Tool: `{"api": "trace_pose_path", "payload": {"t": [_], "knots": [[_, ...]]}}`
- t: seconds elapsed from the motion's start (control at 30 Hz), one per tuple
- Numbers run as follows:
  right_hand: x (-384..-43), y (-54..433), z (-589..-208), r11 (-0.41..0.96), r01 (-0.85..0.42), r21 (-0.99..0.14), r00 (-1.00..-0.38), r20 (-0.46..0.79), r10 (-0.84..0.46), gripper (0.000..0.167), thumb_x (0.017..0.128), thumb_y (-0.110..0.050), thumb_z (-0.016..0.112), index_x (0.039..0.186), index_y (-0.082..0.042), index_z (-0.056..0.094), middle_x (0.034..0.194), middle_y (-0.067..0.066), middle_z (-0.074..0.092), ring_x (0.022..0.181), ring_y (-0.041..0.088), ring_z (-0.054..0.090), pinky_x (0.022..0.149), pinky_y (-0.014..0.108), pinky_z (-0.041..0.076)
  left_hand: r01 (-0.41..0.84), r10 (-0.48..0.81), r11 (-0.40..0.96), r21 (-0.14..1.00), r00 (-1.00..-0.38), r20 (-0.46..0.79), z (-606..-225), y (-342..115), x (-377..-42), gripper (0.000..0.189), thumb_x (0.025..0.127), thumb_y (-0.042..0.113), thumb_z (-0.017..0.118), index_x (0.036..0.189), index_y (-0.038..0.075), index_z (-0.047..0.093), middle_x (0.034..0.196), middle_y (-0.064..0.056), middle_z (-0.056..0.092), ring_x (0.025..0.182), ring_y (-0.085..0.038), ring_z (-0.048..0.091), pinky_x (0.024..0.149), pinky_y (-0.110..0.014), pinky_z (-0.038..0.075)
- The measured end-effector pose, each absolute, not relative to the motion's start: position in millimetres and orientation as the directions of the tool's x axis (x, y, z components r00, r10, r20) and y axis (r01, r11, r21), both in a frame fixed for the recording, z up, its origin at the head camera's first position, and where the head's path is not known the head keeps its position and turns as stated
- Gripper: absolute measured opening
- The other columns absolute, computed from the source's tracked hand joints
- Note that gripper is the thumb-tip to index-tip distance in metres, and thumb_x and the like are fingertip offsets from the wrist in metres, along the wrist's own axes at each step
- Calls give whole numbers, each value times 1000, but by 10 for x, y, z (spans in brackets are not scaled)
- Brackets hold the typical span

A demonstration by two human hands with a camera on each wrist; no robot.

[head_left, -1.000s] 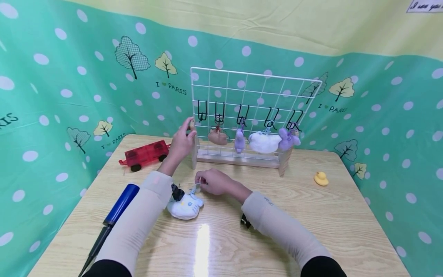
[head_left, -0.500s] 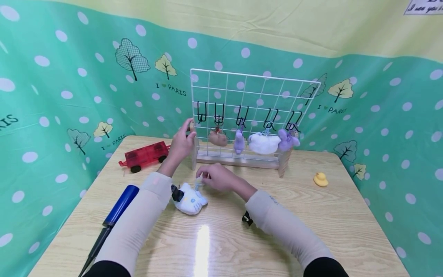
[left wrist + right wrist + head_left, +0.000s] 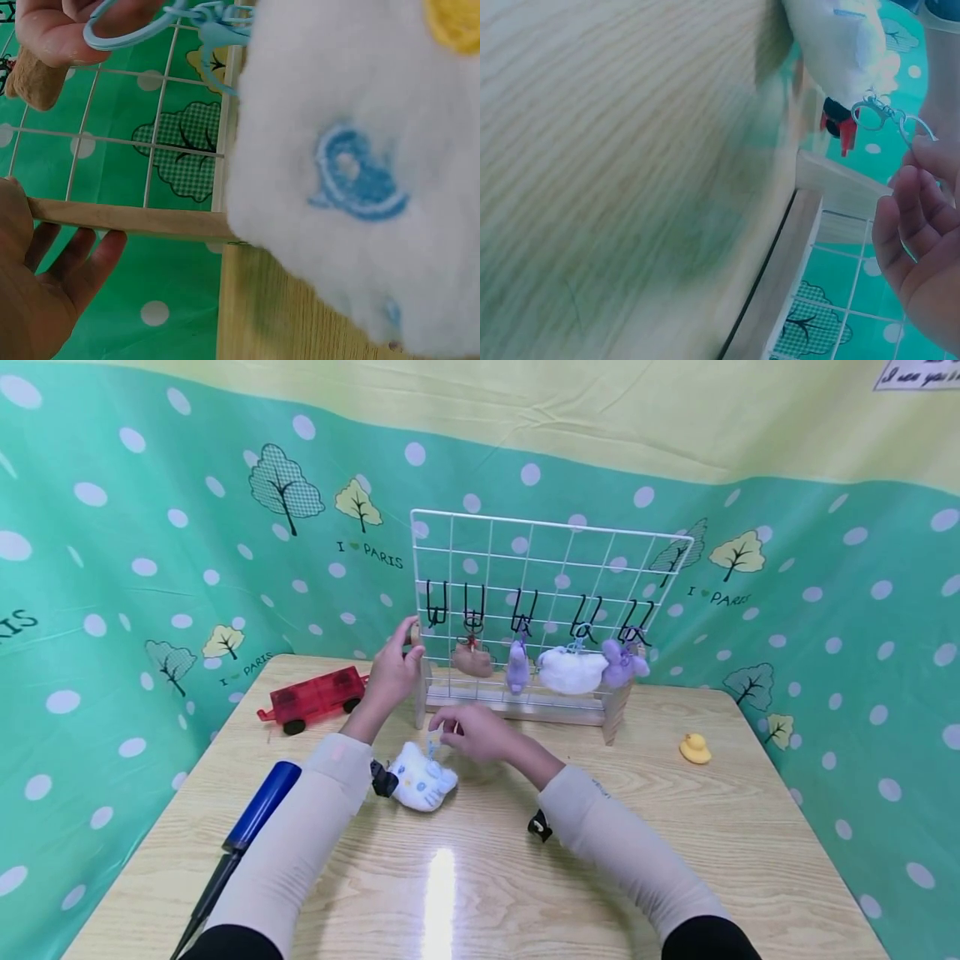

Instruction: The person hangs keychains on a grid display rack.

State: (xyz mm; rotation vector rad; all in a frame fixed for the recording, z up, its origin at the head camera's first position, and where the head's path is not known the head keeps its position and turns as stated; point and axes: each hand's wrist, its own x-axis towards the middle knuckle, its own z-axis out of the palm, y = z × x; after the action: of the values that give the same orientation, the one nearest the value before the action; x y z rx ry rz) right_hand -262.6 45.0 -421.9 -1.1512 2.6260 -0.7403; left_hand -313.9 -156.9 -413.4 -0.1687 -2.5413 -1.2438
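Observation:
In the head view, my right hand (image 3: 480,732) holds up a white cat-face plush keychain (image 3: 423,779) above the table. Thumb and fingers pinch its light-blue ring (image 3: 124,45), the plush dangling below by a short chain. Close up, its fluffy face with a blue eye fills much of the left wrist view. My left hand (image 3: 396,667) grips the left wooden upright (image 3: 127,220) of a white wire grid rack (image 3: 551,531), fingers behind the wood. A black hook (image 3: 437,606) at the rack's left end bears no plush.
Other hooks carry a brown plush (image 3: 472,660), a narrow purple one (image 3: 517,668), a white one (image 3: 572,671) and another purple one (image 3: 622,664). A red toy wagon (image 3: 315,697), a blue cylinder with a black handle (image 3: 264,806) and a yellow duck (image 3: 695,748) lie around.
My right hand has risen slightly toward the rack, lifting the plush keychain up and a little rightward. The left hand stays on the upright.

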Motion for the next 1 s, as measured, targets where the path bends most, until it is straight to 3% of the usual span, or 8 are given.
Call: {"api": "trace_pose_path", "payload": {"t": [0.67, 1.0], "knots": [[-2662, 461, -4006, 573, -639, -513, -701, 82, -708, 20, 98, -15, 68, 118, -15, 70, 90, -3, 69, 81, 8, 62, 71, 20, 54, 262, -13, 611, 747, -940, 340, -4127, -1563, -3129, 54, 108, 32, 49, 158, 35, 30, 137, -18, 61, 109, -39, 66, 91, -55, 59], [-2695, 461, -3897, 553, -648, -523, -704, 133, -698, 19, 98, -10, 68, 116, -15, 71, 91, -1, 70, 81, 9, 63, 71, 20, 55, 240, -21, 591, 770, -950, 313, -4146, -1578, -3146, 54, 108, 32, 48, 158, 39, 29, 142, -17, 57, 118, -39, 64, 95, -56, 58]]}}
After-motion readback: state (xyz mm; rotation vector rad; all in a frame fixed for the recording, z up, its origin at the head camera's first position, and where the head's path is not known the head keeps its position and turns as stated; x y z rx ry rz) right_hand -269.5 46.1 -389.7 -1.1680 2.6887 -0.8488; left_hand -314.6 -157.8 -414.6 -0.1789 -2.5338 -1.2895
